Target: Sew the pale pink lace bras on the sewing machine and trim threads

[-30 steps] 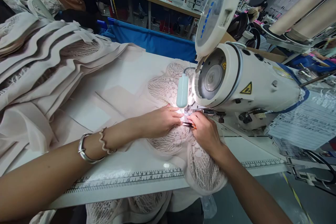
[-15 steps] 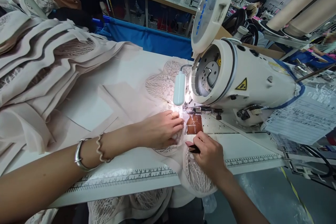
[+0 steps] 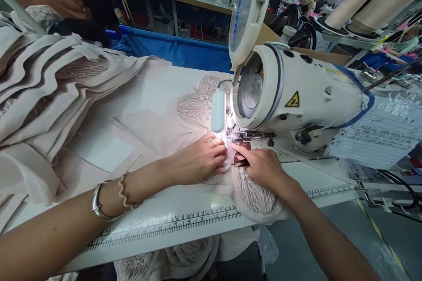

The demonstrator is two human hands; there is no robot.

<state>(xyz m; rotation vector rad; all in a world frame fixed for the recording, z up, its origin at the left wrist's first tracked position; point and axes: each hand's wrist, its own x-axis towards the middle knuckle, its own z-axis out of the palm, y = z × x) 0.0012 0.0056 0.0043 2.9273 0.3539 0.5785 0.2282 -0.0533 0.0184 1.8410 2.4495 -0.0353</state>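
Observation:
A pale pink lace fabric piece (image 3: 255,191) lies under the needle area of a white sewing machine (image 3: 310,88) and hangs over the table's front edge. My left hand (image 3: 206,160) presses on the fabric just left of the needle, fingers bent and close together. Right of it, my right hand (image 3: 263,164) has its index finger stretched toward the presser foot on the fabric, with a small dark tool (image 3: 242,162), perhaps snips, held in the curled fingers. A small green lamp (image 3: 217,110) lights the needle area, and the needle itself is lost in glare.
Stacked pale fabric pieces (image 3: 75,83) cover the left of the table. A printed ruler strip (image 3: 184,224) runs along the front edge. Thread cones (image 3: 356,0) and a paper sheet (image 3: 379,129) are at the right. Behind is a blue cloth (image 3: 178,50); a person (image 3: 309,3) sits far back.
My right hand has moved up toward the needle, its index finger now extended, and the lace beneath it has shifted up and right. The machine's round end looks different inside. The view has shifted slightly.

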